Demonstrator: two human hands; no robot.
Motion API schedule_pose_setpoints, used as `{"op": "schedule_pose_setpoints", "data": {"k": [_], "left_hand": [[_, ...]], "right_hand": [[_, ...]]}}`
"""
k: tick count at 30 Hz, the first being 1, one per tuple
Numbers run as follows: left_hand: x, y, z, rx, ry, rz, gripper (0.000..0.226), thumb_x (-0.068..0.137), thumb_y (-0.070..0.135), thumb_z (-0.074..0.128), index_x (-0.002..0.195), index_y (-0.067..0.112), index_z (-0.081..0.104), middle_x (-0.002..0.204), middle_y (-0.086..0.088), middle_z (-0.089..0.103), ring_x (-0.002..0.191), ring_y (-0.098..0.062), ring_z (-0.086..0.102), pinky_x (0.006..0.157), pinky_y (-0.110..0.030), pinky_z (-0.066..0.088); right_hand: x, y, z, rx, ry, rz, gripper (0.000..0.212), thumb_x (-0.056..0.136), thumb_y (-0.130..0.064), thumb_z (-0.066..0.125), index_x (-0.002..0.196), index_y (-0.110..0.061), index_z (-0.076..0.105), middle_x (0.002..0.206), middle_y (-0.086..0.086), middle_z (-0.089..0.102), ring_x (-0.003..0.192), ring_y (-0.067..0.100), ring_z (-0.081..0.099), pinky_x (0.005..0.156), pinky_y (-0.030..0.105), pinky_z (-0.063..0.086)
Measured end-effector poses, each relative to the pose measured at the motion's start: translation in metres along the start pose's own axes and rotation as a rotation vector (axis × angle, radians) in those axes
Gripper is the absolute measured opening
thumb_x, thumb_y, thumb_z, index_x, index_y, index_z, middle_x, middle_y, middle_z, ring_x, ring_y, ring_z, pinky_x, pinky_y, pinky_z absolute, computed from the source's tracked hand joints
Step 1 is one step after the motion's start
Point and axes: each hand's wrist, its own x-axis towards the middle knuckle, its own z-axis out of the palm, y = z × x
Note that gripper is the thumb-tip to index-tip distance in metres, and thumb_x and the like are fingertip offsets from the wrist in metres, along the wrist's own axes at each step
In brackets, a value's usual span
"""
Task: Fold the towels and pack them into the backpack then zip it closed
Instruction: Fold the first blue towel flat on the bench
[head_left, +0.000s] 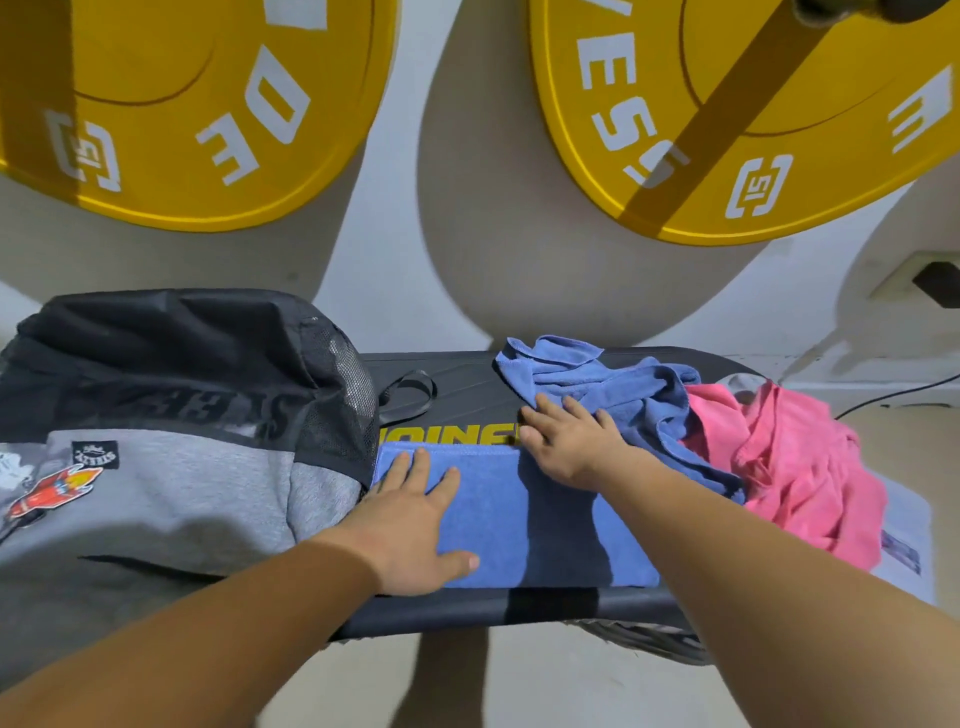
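Both your hands, left hand (410, 525) and right hand (569, 441), are flat, fingers spread, gripping nothing, so press the folded blue towel (524, 514) smooth before lifting.

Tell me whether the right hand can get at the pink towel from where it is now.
Probably yes. The right hand rests by the crumpled blue towel, and the pink towel lies just beyond on the bench, uncovered, with nothing between.

towels: 3 (519, 512) | backpack: 1 (156, 457) | weight plates: 2 (197, 104) | hands: 2 (410, 525)
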Motion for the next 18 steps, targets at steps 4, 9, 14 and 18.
{"op": "schedule_pose_setpoints", "data": {"k": [4,9,14,18], "left_hand": [[0.006,0.002,0.002,0.011,0.013,0.035,0.124,0.07,0.084,0.055,0.159,0.03,-0.013,0.164,-0.011,-0.028,0.15,-0.032,-0.028,0.126,-0.046,-0.003],[0.018,0.001,-0.004,0.028,0.069,0.124,0.119,0.074,0.077,0.059,0.159,0.03,-0.009,0.166,-0.009,-0.023,0.151,-0.026,-0.027,0.125,-0.041,-0.006],[0.021,-0.005,-0.017,0.038,0.114,0.124,0.08,0.09,0.067,0.049,0.157,0.034,0.021,0.169,-0.004,0.005,0.156,-0.024,0.002,0.124,-0.044,0.019],[0.026,-0.011,-0.032,0.201,0.322,0.088,0.034,0.096,0.021,0.048,0.131,0.022,0.048,0.126,-0.003,0.048,0.124,-0.025,0.045,0.095,-0.04,0.048]], "right_hand": [[0.011,0.03,0.001,0.055,0.083,0.225,0.061,0.103,-0.049,0.013,0.157,-0.022,0.022,0.17,-0.005,0.003,0.156,0.02,0.004,0.123,0.056,0.002],[0.004,0.075,0.002,-0.025,0.231,0.433,0.074,0.099,-0.058,0.022,0.152,-0.008,0.036,0.159,0.012,0.036,0.148,0.031,0.027,0.122,0.05,0.011],[-0.009,0.056,-0.008,-0.102,0.548,0.122,0.034,0.094,-0.043,0.049,0.095,-0.017,0.071,0.104,0.006,0.062,0.101,0.032,0.057,0.085,0.04,0.044],[-0.021,0.02,-0.005,0.07,0.246,-0.117,0.019,0.089,-0.044,0.059,0.079,-0.028,0.059,0.094,-0.004,0.053,0.087,0.022,0.057,0.073,0.04,0.054]]}}
